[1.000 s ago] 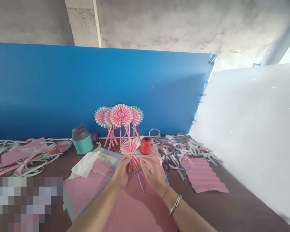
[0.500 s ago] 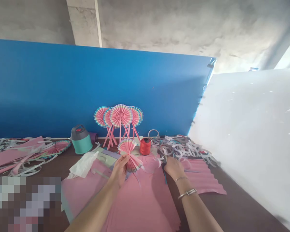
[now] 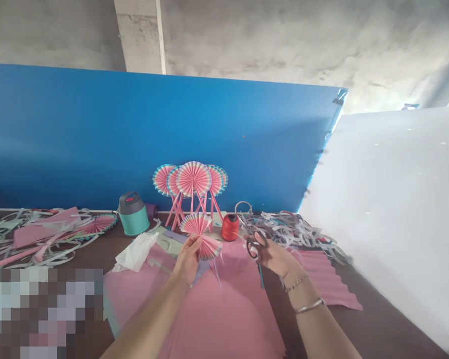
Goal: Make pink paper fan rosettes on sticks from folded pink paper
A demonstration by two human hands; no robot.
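My left hand [image 3: 188, 259] pinches a pleated pink paper fan [image 3: 197, 227] at its middle, with the pleats spread out above and below the fingers. A thin pale strand hangs from the fan's lower part. To the right, my right hand [image 3: 275, 255] is closed around the dark handles of a pair of scissors [image 3: 255, 248], held up off the table. A red spool of thread [image 3: 230, 228] stands between and behind the hands. Beneath them lies a stack of pink paper sheets [image 3: 232, 309].
Finished round fans [image 3: 193, 179] on crossed pink sticks stand against the blue partition [image 3: 97, 129]. Paper strips [image 3: 292, 229] pile up at the right, beside a wavy pink sheet [image 3: 327, 279]. A teal container [image 3: 133, 219], white tissue [image 3: 136, 252] and more scraps [image 3: 48, 234] lie leftward.
My right hand has come up from beside the strip pile and now has the scissors in view. My left hand keeps its pinch on the fan. The view has shifted slightly left.
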